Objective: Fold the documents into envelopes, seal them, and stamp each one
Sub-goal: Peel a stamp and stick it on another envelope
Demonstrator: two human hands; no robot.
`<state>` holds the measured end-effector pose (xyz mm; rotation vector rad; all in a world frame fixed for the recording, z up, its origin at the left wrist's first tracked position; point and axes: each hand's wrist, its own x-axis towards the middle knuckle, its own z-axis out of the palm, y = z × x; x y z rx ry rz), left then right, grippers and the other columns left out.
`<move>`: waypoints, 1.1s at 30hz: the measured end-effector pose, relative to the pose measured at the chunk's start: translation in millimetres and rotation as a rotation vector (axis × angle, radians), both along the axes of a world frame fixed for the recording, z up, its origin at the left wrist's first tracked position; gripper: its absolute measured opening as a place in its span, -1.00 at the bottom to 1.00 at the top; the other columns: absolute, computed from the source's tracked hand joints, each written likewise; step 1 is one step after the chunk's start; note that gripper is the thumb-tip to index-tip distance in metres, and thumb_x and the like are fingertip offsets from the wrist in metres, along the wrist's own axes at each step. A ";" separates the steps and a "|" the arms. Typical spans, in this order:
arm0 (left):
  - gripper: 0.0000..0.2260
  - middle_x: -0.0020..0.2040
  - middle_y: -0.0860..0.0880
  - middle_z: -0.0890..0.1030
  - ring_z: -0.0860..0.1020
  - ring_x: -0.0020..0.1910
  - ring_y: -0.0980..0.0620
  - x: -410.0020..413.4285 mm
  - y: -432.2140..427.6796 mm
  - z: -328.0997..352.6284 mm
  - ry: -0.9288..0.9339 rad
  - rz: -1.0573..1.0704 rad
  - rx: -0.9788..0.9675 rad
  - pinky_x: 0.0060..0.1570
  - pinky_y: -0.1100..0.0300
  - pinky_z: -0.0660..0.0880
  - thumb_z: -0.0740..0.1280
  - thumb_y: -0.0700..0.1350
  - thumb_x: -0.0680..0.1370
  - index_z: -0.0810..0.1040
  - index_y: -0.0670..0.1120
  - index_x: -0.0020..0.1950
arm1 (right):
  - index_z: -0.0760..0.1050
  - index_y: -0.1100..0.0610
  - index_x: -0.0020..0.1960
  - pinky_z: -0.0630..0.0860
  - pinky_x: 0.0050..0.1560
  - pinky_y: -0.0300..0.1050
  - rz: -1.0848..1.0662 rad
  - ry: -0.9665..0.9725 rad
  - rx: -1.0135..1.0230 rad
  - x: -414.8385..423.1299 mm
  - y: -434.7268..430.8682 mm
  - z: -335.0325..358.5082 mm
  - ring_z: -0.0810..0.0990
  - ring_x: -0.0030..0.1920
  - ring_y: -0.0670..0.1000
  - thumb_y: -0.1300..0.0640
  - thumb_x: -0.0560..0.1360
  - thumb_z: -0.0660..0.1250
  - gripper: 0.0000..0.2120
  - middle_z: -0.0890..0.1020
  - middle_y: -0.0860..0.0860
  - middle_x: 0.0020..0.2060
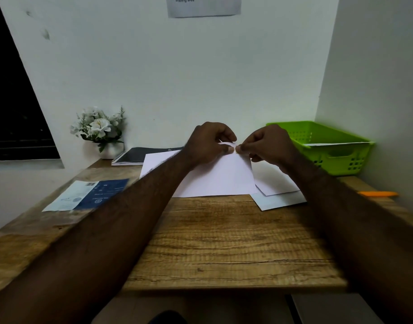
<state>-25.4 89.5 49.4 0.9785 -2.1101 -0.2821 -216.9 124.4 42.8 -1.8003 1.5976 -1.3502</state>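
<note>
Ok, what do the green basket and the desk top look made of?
Green basket: looks like moulded plastic with a smooth finish, going by its uniform bright colour, rows of holes and cut-out handle. Desk top: wood or wood-look laminate, matt. Grain lines and dark cracks show, but I cannot tell which it is.

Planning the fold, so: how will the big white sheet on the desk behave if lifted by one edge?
Likely floppy: the sheet looks thin and lies flat on the desk, so a lifted edge would probably sag. Probably very light, and apt to slide on the wood if pushed. It should crease easily.
</note>
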 end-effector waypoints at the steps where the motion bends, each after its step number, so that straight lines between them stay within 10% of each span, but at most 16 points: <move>1: -0.79 -0.15 0.19 0.65 0.56 -0.19 0.42 0.4 0.1 -0.2 0.013 -0.006 0.010 -0.13 0.55 0.40 0.57 -0.20 0.39 0.68 -0.05 -0.01 | 0.69 0.17 -0.30 0.69 -0.15 0.12 -0.005 0.004 -0.009 0.5 0.7 0.3 0.66 -0.35 0.03 0.12 0.27 0.64 -0.84 0.70 0.13 -0.35; 11: -0.88 -0.16 0.04 0.70 0.65 -0.12 0.07 5.2 1.2 3.3 0.243 -0.048 0.147 -0.02 0.12 0.57 0.52 -0.15 0.45 0.67 0.04 -0.09 | 0.62 0.35 -0.06 0.68 -0.13 -0.06 0.131 -0.381 0.075 -2.3 3.0 -1.8 0.67 -0.27 0.04 0.13 0.28 0.66 -0.61 0.69 0.17 -0.24; 25: -0.84 -0.15 0.05 0.70 0.61 -0.15 0.15 -2.5 1.5 4.1 0.092 0.147 0.031 -0.18 0.28 0.48 0.45 0.02 0.53 0.71 -0.07 -0.08 | 0.58 0.38 0.18 0.63 0.10 0.00 0.411 -0.514 0.204 -5.3 4.5 -1.0 0.70 0.03 0.14 0.05 0.51 0.46 -0.58 0.71 0.18 0.06; 33: -0.80 -0.15 0.05 0.69 0.60 -0.15 0.13 -1.9 3.5 4.8 0.074 0.141 0.008 -0.16 0.24 0.46 0.46 0.06 0.51 0.70 -0.06 -0.09 | 0.54 0.46 0.11 0.66 0.01 -0.02 0.372 -0.399 0.196 -3.4 5.7 -2.0 0.67 -0.12 0.05 0.13 0.47 0.50 -0.59 0.71 0.18 -0.09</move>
